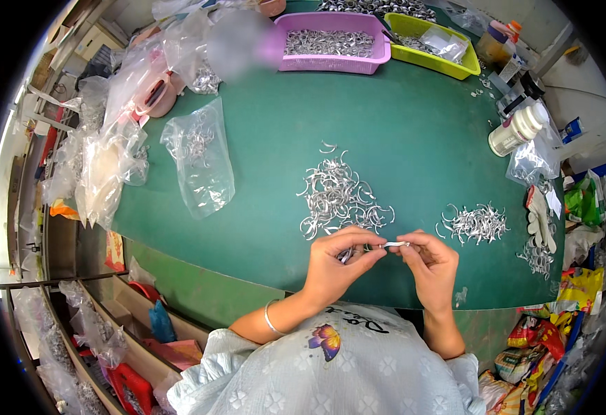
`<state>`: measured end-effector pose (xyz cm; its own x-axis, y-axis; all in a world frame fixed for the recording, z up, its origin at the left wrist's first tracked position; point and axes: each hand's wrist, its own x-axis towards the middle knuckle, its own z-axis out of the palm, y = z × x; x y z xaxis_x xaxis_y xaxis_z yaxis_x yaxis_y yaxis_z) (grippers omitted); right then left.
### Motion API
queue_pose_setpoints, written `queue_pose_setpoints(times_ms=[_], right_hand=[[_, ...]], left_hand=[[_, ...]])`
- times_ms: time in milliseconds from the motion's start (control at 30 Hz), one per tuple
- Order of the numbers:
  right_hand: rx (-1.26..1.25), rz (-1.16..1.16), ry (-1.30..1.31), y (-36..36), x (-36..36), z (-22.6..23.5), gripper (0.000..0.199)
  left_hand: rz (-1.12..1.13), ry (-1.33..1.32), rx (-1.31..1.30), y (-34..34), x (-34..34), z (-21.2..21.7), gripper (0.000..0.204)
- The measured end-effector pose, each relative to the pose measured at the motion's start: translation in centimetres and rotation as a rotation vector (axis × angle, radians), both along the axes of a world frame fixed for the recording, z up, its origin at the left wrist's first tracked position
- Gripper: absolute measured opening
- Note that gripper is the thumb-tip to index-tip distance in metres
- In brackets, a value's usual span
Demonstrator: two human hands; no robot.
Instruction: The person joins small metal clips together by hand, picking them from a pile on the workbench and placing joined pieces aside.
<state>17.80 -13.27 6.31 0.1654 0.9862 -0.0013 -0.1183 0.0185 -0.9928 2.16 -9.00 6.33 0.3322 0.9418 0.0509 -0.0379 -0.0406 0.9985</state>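
Observation:
Between my two hands is a small curved silvery metal piece (395, 244). My left hand (336, 266) pinches its left end between thumb and forefinger, with more metal pieces (346, 256) tucked in the curled fingers. The fingertips of my right hand (430, 266) are closed on the other end. Just beyond my left hand lies a large heap of similar curved metal pieces (337, 190) on the green tabletop (268, 131). A smaller pile of metal pieces (478, 224) sits to the right of my right hand. How the held piece differs from the loose ones is too small to tell.
At the back stand a purple basket (382, 52) and a yellow-green basket (465, 67), both holding metal parts. A clear plastic bag (202, 162) with pieces lies at left, near a pink container (157, 97). A white bottle (517, 131) and a glove (539, 220) are at the right edge.

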Motion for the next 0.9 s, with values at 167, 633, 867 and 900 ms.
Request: queue_pose_setpoints(times_ms=[167,633,867,900], right_hand=[[0.128,-0.070,-0.117,-0.5,-0.8,0.5,0.013],[0.318,-0.126,-0.381,-1.0,-1.4,1.7,0.012],[0.057,0.011,0.212,-1.3,-1.0,0.6,0.007],[0.047,0.035,0.254,-1.3,-0.9,0.3,0.007]], left_hand=[[-0.028,-0.043,-0.033,-0.3,-0.6,0.2,0.016],[-0.107,-0.184,-0.245,-0.4,-0.9,0.5,0.014],[-0.125,-0.167,0.061,-0.7,-0.8,0.8,0.015],[-0.130,-0.166,0.086,-0.8,-0.7,1.0,0.015]])
